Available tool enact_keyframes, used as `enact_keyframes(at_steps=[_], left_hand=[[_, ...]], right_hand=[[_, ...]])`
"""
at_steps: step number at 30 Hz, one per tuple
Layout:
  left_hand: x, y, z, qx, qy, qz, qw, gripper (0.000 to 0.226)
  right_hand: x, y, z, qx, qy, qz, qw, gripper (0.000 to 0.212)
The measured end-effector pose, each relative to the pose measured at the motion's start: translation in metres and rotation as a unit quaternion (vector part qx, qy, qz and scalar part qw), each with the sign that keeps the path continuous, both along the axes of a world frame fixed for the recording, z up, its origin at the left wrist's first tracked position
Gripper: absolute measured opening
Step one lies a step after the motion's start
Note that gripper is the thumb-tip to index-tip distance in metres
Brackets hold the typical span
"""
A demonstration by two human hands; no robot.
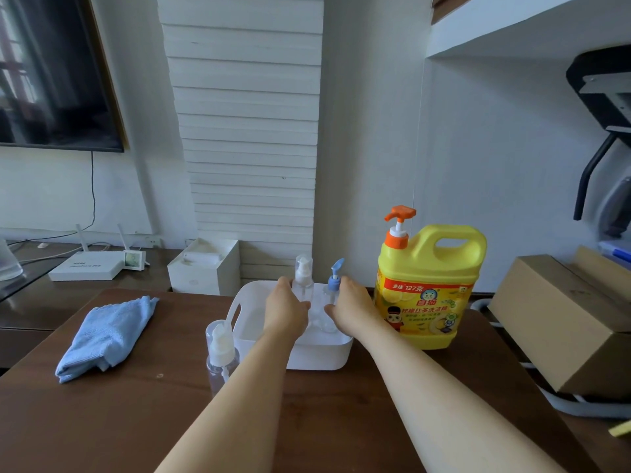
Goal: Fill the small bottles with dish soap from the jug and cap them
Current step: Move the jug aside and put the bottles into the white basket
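Observation:
A white plastic basket (319,353) sits mid-table. In it stand a clear bottle with a white pump (303,278) and a clear bottle with a blue pump (334,279). My left hand (285,307) is closed around the white-pump bottle's body. My right hand (351,307) is wrapped around the blue-pump bottle. Another clear bottle with a white pump and clear cap (221,353) stands on the table left of the basket. The yellow dish soap jug (426,291) with an orange pump stands to the right of the basket.
A folded blue cloth (107,336) lies on the brown table (136,421) at the left. A cardboard box (560,322) sits at the right edge. A white square box (203,268) and a router (87,266) stand behind the table.

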State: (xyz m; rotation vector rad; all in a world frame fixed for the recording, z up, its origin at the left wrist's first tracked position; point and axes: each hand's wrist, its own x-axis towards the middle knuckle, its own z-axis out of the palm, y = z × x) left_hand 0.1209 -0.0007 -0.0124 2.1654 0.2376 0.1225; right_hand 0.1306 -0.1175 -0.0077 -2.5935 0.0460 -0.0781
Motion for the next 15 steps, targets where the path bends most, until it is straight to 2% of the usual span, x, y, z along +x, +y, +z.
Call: enact_keyframes(at_steps=[15], left_hand=[[0.0005, -0.0011, -0.0013, -0.005, 0.02, -0.001, 1.0, 0.04]], right_hand=[[0.0017, 0.0052, 0.0003, -0.018, 0.003, -0.016, 1.0, 0.04]])
